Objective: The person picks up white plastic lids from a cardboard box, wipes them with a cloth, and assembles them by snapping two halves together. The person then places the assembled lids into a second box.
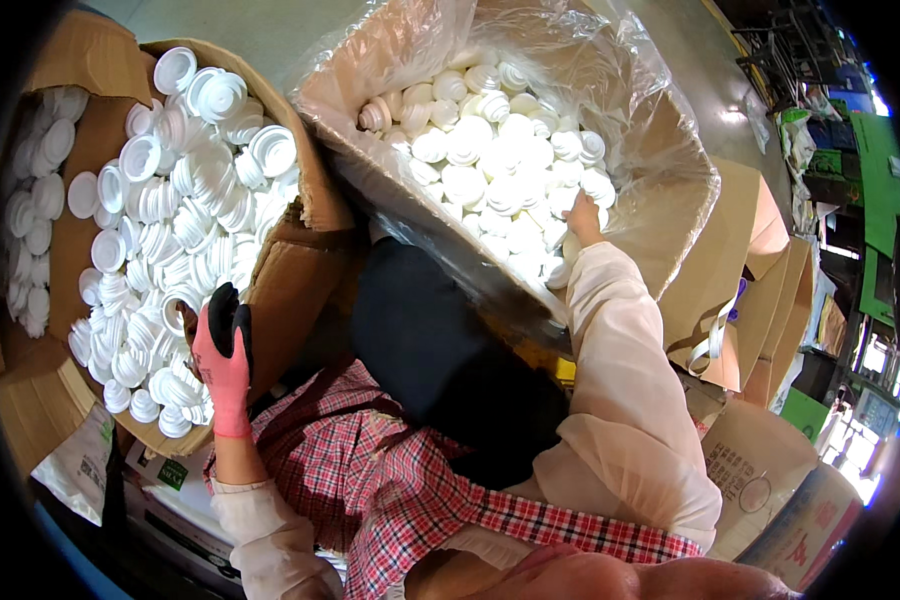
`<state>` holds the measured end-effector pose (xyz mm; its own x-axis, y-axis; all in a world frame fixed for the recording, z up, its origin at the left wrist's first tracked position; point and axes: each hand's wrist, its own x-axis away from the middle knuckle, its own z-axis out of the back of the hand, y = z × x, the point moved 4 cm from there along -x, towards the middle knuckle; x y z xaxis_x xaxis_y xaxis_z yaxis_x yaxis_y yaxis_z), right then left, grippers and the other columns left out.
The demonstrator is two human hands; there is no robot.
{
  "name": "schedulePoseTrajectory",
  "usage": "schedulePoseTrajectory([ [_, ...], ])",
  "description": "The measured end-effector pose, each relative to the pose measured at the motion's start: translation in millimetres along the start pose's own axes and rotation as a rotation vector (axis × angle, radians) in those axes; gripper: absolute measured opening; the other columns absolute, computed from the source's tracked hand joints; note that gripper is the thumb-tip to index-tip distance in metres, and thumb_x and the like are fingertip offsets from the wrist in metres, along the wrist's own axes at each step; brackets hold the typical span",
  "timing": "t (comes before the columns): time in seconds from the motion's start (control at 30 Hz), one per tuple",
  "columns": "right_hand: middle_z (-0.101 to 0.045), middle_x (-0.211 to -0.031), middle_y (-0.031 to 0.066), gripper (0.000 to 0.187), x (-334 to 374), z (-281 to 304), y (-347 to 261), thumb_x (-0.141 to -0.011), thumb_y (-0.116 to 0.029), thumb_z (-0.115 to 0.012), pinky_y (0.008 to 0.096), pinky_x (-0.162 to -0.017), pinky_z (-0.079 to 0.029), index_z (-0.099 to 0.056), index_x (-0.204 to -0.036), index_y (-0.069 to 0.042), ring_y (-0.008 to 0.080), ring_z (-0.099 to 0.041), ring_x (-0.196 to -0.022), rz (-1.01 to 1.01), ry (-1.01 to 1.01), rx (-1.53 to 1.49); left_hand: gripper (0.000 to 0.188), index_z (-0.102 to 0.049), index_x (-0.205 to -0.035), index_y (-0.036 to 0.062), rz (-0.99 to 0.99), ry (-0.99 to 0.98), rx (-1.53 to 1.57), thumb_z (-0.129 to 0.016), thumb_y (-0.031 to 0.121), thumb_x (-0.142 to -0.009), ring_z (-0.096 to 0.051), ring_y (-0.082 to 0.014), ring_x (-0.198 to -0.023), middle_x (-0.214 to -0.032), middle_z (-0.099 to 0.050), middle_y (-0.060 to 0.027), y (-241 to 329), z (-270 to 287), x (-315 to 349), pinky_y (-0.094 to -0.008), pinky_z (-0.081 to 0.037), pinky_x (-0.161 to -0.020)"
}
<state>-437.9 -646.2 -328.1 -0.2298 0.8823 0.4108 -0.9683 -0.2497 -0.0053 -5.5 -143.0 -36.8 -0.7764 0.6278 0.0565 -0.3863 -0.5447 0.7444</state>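
Note:
My left hand (226,352), in a pink glove with black on the fingers, is at the near right edge of a heap of white plastic lids (195,225). Its fingers are closed at the rim of one round white lid (178,306); the grip is partly hidden. Bare and reaching forward, my right hand (584,218) is at the right side of a heap of round, ridged white plastic pieces (500,170). Its fingertips go in among these pieces, where strong glare and the pile hide what they touch.
The lids fill an open cardboard carton (290,275). Clear plastic film (650,130) lines the box of ridged pieces. Further left, another carton section holds more lids (40,210). Folded cardboard (710,270) stands at the right, with a printed carton (760,470) nearer me.

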Motion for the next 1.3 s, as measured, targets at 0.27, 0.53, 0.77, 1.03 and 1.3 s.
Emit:
schedulePoseTrajectory([
  [0.27, -0.066, -0.102, 0.0174, 0.02, 51.4, 56.9, 8.8, -0.079, -0.006, -0.062, 0.0378, -0.083, -0.051, -0.068, -0.097, -0.002, 0.0272, -0.064, -0.092, 0.117, 0.183, -0.374, 0.035, -0.056, -0.121, -0.0046, -0.042, -0.022, -0.016, -0.059, 0.0, -0.087, -0.063, -0.0254, -0.106, -0.114, -0.065, -0.0166, -0.9, 0.9, 0.7, -0.0328, -0.046, -0.094],
  [0.53, -0.066, -0.073, 0.0066, 0.017, 168.8, 118.0, -55.9, -0.081, 0.001, -0.052, 0.0283, -0.062, -0.049, -0.068, -0.087, 0.0, 0.0132, -0.063, -0.067, 0.4, -0.026, -0.875, 0.037, -0.059, -0.119, -0.0003, -0.105, 0.073, -0.049, -0.064, 0.01, -0.084, -0.065, -0.0316, -0.099, -0.108, -0.067, -0.0185, -27.0, -0.3, 7.3, -0.0379, -0.05, -0.088],
  [0.77, -0.066, -0.086, 0.0098, 0.018, 255.4, 135.0, -70.0, -0.088, 0.003, -0.052, 0.0285, -0.072, -0.049, -0.065, -0.101, -0.002, 0.0175, -0.063, -0.079, 0.53, 0.227, -0.795, 0.031, -0.064, -0.11, 0.0024, -0.127, 0.25, 0.085, -0.064, 0.02, -0.084, -0.065, -0.0344, -0.096, -0.102, -0.067, -0.0194, -7.0, 17.2, 20.2, -0.0397, -0.051, -0.082],
  [1.03, -0.053, -0.065, 0.0088, 0.02, 275.8, 163.5, -109.6, -0.094, -0.015, -0.056, 0.0313, -0.059, -0.042, -0.06, -0.085, 0.002, 0.0146, -0.047, -0.061, 0.684, 0.235, -0.764, 0.024, -0.067, -0.101, 0.0057, -0.094, 0.495, -0.037, -0.063, 0.019, -0.082, -0.064, -0.0364, -0.088, -0.093, -0.068, -0.0172, -17.9, 73.5, 67.0, -0.0417, -0.051, -0.077],
  [1.3, -0.048, -0.061, 0.0048, 0.032, 267.7, 134.2, -116.4, -0.094, -0.025, -0.06, 0.0307, -0.055, -0.038, -0.053, -0.076, 0.001, 0.0148, -0.039, -0.058, 0.782, 0.349, -0.84, 0.052, -0.054, -0.123, 0.0007, 0.0, 0.679, -0.121, -0.067, 0.028, -0.081, -0.054, -0.0349, -0.116, -0.122, -0.058, -0.0208, -44.1, 43.4, 110.6, -0.041, -0.043, -0.099],
])
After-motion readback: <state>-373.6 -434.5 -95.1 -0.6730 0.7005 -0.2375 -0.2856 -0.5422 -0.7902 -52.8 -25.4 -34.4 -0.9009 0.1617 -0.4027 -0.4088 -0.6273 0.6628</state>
